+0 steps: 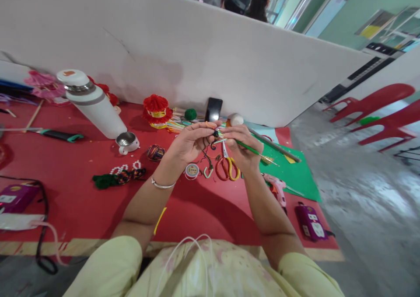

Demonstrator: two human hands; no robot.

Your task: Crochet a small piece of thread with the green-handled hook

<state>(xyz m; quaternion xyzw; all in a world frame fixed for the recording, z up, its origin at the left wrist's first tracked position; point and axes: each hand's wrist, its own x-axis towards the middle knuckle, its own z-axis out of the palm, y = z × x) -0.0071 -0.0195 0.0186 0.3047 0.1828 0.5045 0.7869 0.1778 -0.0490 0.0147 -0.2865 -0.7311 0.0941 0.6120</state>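
Note:
Above the red table, my left hand (193, 141) pinches a small dark piece of yarn work (215, 134) between thumb and fingers. A slim green crochet hook (247, 147) lies in the closed fingers of my right hand (243, 146), its thin metal end pointing down to the right. Both hands meet at the yarn, and its exact shape is partly covered by my fingers. A dark strand hangs below it. Scissors (233, 170) with red and yellow handles lie just under my hands, beside a white spool (192, 171) and a pale green clip-like loop (208, 171).
A multicoloured yarn ball (155, 152), a steel cup (127, 142) and a white flask (95, 106) stand left. Behind are a red ruffled ornament (156, 111) and a phone (213, 109). A pink glue gun (278, 190) and purple power socket (311, 221) lie right.

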